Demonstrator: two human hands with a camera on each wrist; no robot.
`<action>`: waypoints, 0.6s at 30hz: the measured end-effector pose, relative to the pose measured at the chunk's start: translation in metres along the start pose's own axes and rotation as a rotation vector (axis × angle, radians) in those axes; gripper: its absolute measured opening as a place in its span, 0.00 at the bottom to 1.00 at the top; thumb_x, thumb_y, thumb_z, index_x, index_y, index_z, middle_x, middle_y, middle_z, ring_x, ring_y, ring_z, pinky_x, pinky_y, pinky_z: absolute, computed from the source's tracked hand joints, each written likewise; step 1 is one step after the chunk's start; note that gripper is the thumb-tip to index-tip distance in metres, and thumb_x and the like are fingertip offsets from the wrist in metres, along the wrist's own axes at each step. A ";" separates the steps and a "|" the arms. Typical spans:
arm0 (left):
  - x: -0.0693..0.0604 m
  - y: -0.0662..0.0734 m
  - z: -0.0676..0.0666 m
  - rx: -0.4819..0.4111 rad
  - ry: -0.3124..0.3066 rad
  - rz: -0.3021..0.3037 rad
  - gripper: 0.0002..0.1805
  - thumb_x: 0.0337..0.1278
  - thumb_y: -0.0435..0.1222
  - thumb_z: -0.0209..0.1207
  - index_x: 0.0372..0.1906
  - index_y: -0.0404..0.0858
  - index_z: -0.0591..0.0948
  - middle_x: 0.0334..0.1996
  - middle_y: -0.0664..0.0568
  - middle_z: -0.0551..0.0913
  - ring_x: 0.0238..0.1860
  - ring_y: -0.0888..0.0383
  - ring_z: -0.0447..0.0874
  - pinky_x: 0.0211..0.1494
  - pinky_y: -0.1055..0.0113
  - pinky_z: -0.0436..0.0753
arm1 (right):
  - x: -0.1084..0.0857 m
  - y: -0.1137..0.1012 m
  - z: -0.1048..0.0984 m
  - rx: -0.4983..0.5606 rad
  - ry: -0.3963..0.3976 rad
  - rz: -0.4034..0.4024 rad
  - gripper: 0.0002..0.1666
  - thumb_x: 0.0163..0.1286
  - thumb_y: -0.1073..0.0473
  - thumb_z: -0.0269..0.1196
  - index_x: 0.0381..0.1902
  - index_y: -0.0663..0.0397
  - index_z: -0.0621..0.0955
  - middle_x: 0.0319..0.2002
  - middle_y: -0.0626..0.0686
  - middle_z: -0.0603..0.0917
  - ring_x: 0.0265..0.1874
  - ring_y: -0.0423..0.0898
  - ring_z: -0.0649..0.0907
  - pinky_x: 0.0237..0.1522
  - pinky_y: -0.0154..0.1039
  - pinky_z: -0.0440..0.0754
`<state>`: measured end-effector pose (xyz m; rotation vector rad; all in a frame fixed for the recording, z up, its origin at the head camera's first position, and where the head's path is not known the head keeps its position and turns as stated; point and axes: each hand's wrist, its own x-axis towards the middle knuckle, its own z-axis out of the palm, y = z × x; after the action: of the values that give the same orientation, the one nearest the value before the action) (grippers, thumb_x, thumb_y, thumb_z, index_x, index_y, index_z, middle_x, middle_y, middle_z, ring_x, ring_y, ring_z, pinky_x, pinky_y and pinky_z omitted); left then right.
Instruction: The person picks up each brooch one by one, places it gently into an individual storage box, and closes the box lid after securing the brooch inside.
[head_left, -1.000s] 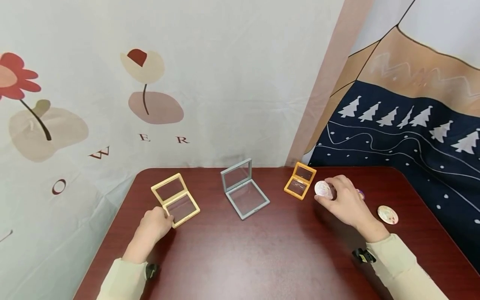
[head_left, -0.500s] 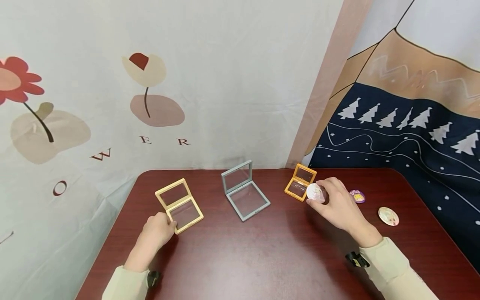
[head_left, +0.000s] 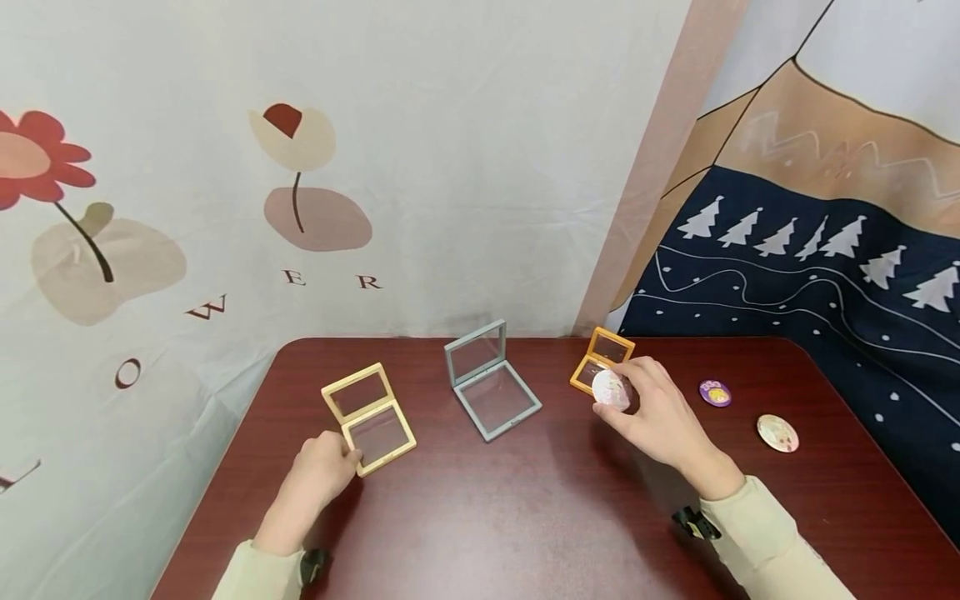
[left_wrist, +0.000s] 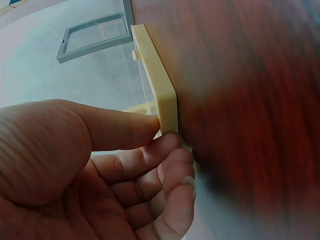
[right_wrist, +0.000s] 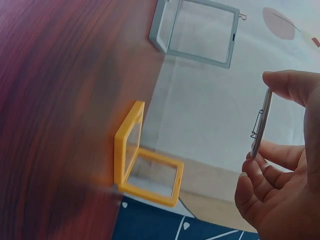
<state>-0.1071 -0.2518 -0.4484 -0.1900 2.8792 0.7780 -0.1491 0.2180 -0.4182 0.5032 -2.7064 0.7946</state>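
Head: the yellow box [head_left: 377,433], grey box [head_left: 495,398] and orange box [head_left: 609,347] already have lids up. The purple badge [head_left: 715,392] and cream badge [head_left: 777,433] are still down near the tabletop's [head_left: 480,525] right edge. The pink badge [head_left: 611,389] has come left, near the orange box. Left wrist: the left hand [left_wrist: 115,170] pinches the yellow box's corner. Right wrist: the right hand's [right_wrist: 295,185] fingertips pinch the pink badge's rim.

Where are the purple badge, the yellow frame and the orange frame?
Purple badge [head_left: 715,393]: head view, middle of its face.
Yellow frame [head_left: 378,437]: head view, clear pane lying flat.
Orange frame [right_wrist: 152,176]: right wrist view, one clear pane.
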 end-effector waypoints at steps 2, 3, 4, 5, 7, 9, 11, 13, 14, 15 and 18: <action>-0.001 0.001 0.001 0.006 0.001 0.005 0.26 0.69 0.35 0.62 0.12 0.43 0.71 0.12 0.56 0.66 0.18 0.55 0.66 0.24 0.62 0.66 | 0.000 -0.003 0.002 0.008 -0.003 -0.004 0.34 0.59 0.51 0.78 0.59 0.62 0.81 0.51 0.55 0.79 0.48 0.49 0.76 0.44 0.50 0.81; -0.002 0.001 0.002 0.005 0.000 0.009 0.25 0.69 0.35 0.62 0.12 0.43 0.71 0.12 0.56 0.66 0.18 0.55 0.66 0.24 0.63 0.66 | 0.001 -0.005 0.003 0.013 -0.006 -0.005 0.35 0.60 0.51 0.78 0.60 0.62 0.81 0.51 0.55 0.79 0.48 0.49 0.76 0.44 0.50 0.81; -0.003 0.001 0.002 0.004 0.000 0.014 0.25 0.69 0.35 0.62 0.12 0.43 0.71 0.12 0.56 0.66 0.18 0.56 0.66 0.24 0.63 0.66 | 0.001 -0.006 0.004 0.016 -0.006 -0.008 0.35 0.60 0.52 0.78 0.60 0.62 0.81 0.51 0.55 0.79 0.48 0.49 0.76 0.44 0.50 0.81; -0.004 0.001 0.002 0.002 -0.001 0.018 0.25 0.69 0.34 0.63 0.12 0.43 0.71 0.12 0.56 0.66 0.18 0.56 0.66 0.24 0.63 0.67 | 0.001 -0.008 0.006 0.018 -0.003 -0.013 0.35 0.59 0.52 0.78 0.60 0.62 0.81 0.51 0.55 0.79 0.48 0.49 0.76 0.44 0.49 0.81; -0.006 0.001 0.003 -0.001 -0.003 0.025 0.25 0.68 0.34 0.63 0.12 0.43 0.71 0.11 0.56 0.65 0.17 0.56 0.66 0.24 0.63 0.67 | 0.001 -0.010 0.008 0.021 0.001 -0.025 0.35 0.58 0.52 0.79 0.59 0.62 0.81 0.51 0.54 0.79 0.48 0.48 0.76 0.44 0.48 0.81; -0.008 0.002 0.004 -0.003 -0.002 0.034 0.25 0.68 0.33 0.63 0.12 0.43 0.70 0.11 0.57 0.65 0.17 0.57 0.66 0.24 0.63 0.67 | 0.000 -0.013 0.010 0.024 0.003 -0.035 0.34 0.58 0.51 0.79 0.58 0.61 0.82 0.51 0.53 0.79 0.47 0.47 0.76 0.43 0.47 0.81; -0.009 0.003 0.004 0.001 0.002 0.045 0.25 0.66 0.33 0.64 0.12 0.43 0.71 0.12 0.57 0.65 0.18 0.56 0.66 0.24 0.63 0.67 | 0.000 -0.015 0.011 0.027 0.007 -0.047 0.33 0.57 0.51 0.79 0.56 0.61 0.82 0.51 0.53 0.79 0.47 0.47 0.76 0.43 0.47 0.81; -0.009 0.003 0.005 0.006 0.008 0.059 0.24 0.65 0.32 0.65 0.12 0.43 0.71 0.12 0.57 0.66 0.18 0.56 0.66 0.25 0.63 0.67 | 0.001 -0.018 0.012 0.031 0.008 -0.056 0.33 0.57 0.51 0.79 0.56 0.61 0.82 0.52 0.53 0.79 0.48 0.48 0.77 0.44 0.48 0.81; -0.010 0.004 0.005 0.006 0.009 0.065 0.24 0.64 0.32 0.65 0.12 0.43 0.71 0.12 0.57 0.66 0.19 0.56 0.66 0.25 0.63 0.67 | 0.000 -0.019 0.012 0.034 0.010 -0.059 0.33 0.57 0.51 0.79 0.57 0.61 0.82 0.52 0.53 0.79 0.49 0.48 0.77 0.44 0.48 0.82; -0.010 0.004 0.005 0.006 0.009 0.071 0.24 0.64 0.32 0.65 0.12 0.42 0.71 0.12 0.57 0.65 0.19 0.56 0.66 0.25 0.63 0.67 | 0.000 -0.021 0.013 0.035 0.013 -0.064 0.33 0.58 0.51 0.79 0.57 0.60 0.82 0.53 0.53 0.79 0.50 0.48 0.77 0.44 0.48 0.81; -0.011 0.005 0.006 0.007 0.007 0.084 0.26 0.63 0.31 0.66 0.11 0.43 0.68 0.12 0.58 0.62 0.19 0.57 0.64 0.25 0.63 0.66 | 0.000 -0.025 0.014 0.037 0.024 -0.085 0.33 0.57 0.51 0.79 0.56 0.60 0.82 0.54 0.53 0.80 0.49 0.47 0.76 0.44 0.47 0.81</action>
<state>-0.0959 -0.2438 -0.4491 -0.0723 2.9123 0.7833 -0.1415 0.1900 -0.4178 0.6085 -2.6333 0.8235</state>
